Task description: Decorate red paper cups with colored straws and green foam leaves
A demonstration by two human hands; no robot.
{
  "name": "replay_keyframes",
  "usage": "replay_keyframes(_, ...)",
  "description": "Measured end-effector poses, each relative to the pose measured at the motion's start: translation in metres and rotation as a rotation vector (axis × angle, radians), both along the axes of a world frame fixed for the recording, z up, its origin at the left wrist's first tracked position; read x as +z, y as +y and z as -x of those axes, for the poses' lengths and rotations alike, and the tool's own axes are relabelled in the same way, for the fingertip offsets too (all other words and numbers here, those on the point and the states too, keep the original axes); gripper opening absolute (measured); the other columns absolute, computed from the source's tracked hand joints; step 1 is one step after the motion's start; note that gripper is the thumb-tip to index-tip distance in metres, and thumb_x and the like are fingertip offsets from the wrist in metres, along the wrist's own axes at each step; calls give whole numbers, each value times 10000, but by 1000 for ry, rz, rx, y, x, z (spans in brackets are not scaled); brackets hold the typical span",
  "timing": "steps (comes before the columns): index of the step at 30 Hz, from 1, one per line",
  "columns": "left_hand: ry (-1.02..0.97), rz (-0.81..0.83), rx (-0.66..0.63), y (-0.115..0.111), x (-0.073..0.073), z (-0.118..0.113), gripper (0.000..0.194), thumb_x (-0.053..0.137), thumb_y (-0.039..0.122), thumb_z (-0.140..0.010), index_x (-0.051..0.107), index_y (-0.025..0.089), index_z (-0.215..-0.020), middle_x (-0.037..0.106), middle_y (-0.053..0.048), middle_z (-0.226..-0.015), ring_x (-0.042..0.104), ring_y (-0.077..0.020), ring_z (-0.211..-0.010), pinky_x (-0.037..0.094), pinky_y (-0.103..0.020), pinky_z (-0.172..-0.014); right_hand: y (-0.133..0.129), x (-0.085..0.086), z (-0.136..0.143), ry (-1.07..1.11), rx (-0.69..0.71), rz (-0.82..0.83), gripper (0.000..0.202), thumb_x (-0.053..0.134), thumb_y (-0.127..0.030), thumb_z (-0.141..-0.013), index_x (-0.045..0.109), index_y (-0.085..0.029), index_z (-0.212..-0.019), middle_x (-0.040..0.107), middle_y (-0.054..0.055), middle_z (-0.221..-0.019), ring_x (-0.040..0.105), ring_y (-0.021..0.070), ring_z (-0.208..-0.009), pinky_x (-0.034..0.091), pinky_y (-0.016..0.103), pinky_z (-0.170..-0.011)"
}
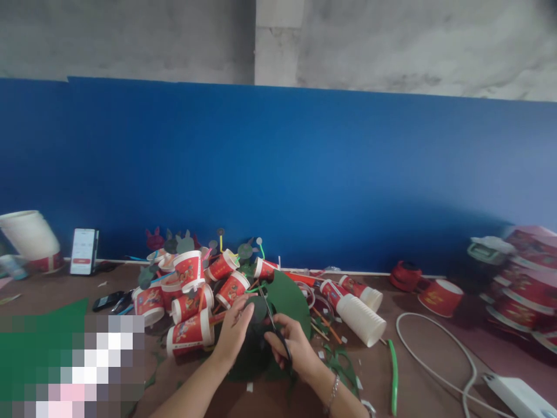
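Observation:
Near the table's front, my left hand (235, 334) pinches a dark green paper piece (257, 310). My right hand (289, 342) is closed round the black handles of a pair of scissors (279, 335), whose blades point up and away along the right side of that piece. Behind and below both hands lies a large green paper sheet (292, 299) with a curved edge. Red and white paper cups (190, 331) with paper shapes and straws attached are heaped just left of my left hand.
Stacked cups (361, 318) lie right of my hands, with green paper scraps (343, 366) in front. Further right are a green tube (393, 377), a white cable (435, 324), a red cup (441, 298) and a cup pile (533, 290). A phone (83, 251) stands at the left.

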State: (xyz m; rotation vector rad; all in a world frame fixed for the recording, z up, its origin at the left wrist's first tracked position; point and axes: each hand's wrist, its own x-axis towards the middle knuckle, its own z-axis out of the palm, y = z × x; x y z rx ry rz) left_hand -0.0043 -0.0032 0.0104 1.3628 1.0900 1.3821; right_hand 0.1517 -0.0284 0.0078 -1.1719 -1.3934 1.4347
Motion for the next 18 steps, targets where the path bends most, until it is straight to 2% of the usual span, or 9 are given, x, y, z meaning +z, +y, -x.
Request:
replay_keyframes(6,-16,-2,5,-1,2,-1,322,547,395,-821,670,168,-1014,663,-74,-1092,577,-242,-1071,408,-362,-965,-1,5,2,30,0,5,452,700,-557,-637,535,-168,-799,463,-95,-383,371,57,-310,313,156,-308)
replay_keyframes(11,-58,8,-5,-1,4,0,310,593,437,-785,671,158,-897,683,-57,-923,614,-226,-894,471,-320,-802,-2,20,-3,88,-110,-41,422,679,-551,-653,550,-167,-771,460,-87,-377,350,55,-310,294,166,-323)
replay_keyframes(13,-85,56,25,-1,3,0,295,626,455,-754,649,163,-788,663,-20,-777,606,-190,-767,467,-273,-691,1,24,-8,135,-210,-77,431,679,-540,-664,563,-160,-832,471,-78,-398,370,64,-331,295,173,-332)
replay_keyframes(15,-126,126,58,-2,0,-2,312,634,478,-734,594,171,-695,575,31,-600,553,-140,-596,416,-227,-545,4,26,-13,180,-367,-132,495,676,-527,-685,553,-158,-992,493,-70,-442,421,87,-373,314,183,-352)
replay_keyframes(18,-168,200,60,-3,-4,-6,324,581,496,-750,547,179,-693,468,71,-482,460,-102,-449,334,-203,-433,9,22,-19,217,-609,-211,671,665,-505,-722,406,-177,-1246,547,-50,-545,513,132,-471,381,213,-417)
